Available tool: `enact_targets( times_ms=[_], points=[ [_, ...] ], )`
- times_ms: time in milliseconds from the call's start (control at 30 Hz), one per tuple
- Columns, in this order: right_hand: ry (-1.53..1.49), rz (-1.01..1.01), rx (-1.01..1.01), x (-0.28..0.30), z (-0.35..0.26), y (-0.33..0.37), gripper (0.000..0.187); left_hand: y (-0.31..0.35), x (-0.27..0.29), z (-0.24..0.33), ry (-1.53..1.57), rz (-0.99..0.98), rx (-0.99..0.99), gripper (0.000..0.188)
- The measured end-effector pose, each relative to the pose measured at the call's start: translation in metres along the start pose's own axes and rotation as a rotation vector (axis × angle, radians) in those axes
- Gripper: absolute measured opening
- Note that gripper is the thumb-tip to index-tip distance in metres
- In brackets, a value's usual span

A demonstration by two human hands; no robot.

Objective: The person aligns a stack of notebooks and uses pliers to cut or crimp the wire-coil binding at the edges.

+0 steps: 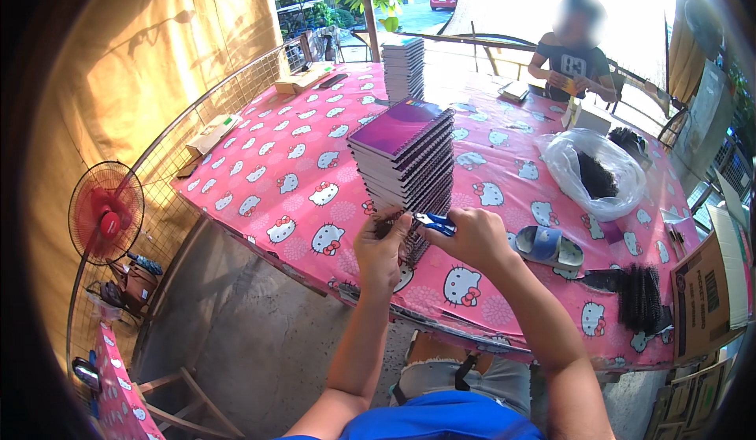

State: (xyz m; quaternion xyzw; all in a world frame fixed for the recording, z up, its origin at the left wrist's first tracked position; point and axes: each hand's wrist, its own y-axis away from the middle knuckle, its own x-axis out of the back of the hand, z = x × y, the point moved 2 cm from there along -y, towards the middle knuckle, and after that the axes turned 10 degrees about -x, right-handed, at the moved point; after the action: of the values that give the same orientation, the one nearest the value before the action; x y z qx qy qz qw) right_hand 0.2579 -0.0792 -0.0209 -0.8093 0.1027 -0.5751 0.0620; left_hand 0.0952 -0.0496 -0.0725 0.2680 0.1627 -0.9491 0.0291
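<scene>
My right hand (474, 238) is closed around blue-handled pliers (435, 223), their metal jaws pointing left toward my left hand (379, 253). That hand is pinched, thumb and fingers together, on a small dark bundle (383, 226) that looks like black binding coil; its details are blurred. Just beyond both hands rises a tall stack of spiral-bound notebooks (400, 129), a purple cover on top and black coils along the right side. The pliers' tips are near the left thumb; whether they touch the coil is hard to make out.
Pink patterned cloth covers the table (295, 196). Another notebook stack (403, 68) stands farther back. To the right are a plastic bag of black coils (596, 174), a blue slipper (549, 248), a black coil bundle (639, 298) and a cardboard box (706, 290). A person (573, 54) sits across.
</scene>
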Motion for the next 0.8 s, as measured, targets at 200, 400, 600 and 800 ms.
enact_targets(
  times_ms=[200,400,600,800],
  points=[
    [-0.054,0.039,-0.020,0.004,0.008,0.016,0.063,-0.003,0.001,0.000,0.182,0.122,0.061,0.025],
    [0.027,0.342,0.156,-0.011,0.012,0.012,0.063,0.000,0.006,-0.001,0.045,0.003,0.075,0.029],
    [-0.046,0.132,0.032,-0.010,0.008,0.007,0.057,0.004,0.006,-0.003,-0.167,-0.024,0.042,0.029],
    [-0.055,0.112,-0.022,-0.004,0.008,0.014,0.058,0.005,0.003,-0.012,0.195,0.249,0.132,0.010]
  ],
)
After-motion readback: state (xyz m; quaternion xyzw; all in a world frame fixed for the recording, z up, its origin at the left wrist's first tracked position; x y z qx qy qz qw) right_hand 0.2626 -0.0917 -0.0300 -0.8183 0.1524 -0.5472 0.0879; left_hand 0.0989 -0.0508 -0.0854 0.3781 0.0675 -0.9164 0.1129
